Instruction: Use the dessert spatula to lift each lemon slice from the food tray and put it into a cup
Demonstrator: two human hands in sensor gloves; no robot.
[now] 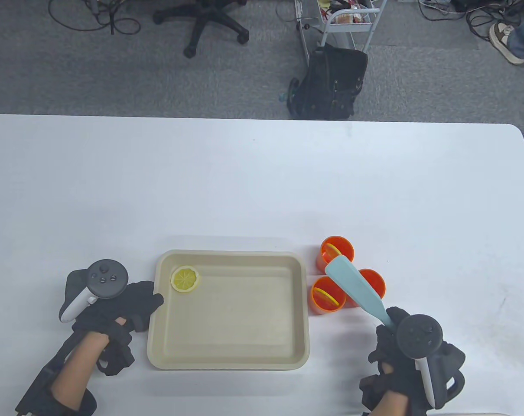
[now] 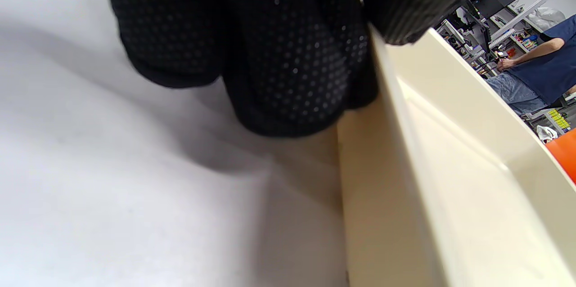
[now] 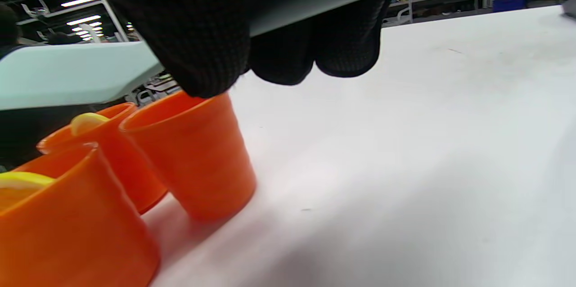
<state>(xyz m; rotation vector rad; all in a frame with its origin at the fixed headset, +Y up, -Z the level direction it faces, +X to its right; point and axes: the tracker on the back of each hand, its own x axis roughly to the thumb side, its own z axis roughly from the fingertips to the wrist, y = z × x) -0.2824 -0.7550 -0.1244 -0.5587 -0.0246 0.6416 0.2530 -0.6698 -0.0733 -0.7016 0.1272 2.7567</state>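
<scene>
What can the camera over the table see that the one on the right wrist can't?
Only the table view shows the lemon slice lying in the beige tray, the left hand at the tray's edge, and the whole spatula over the cups. Only the right wrist view shows the cups' outer walls from the side. Both show the three orange cups, lemon in two of them, and the right hand gripping the spatula.

No legible text, label, brand, number or sign appeared in any view, packaging on the distant cart (image 1: 350, 16) was too small and blurred to read
</scene>
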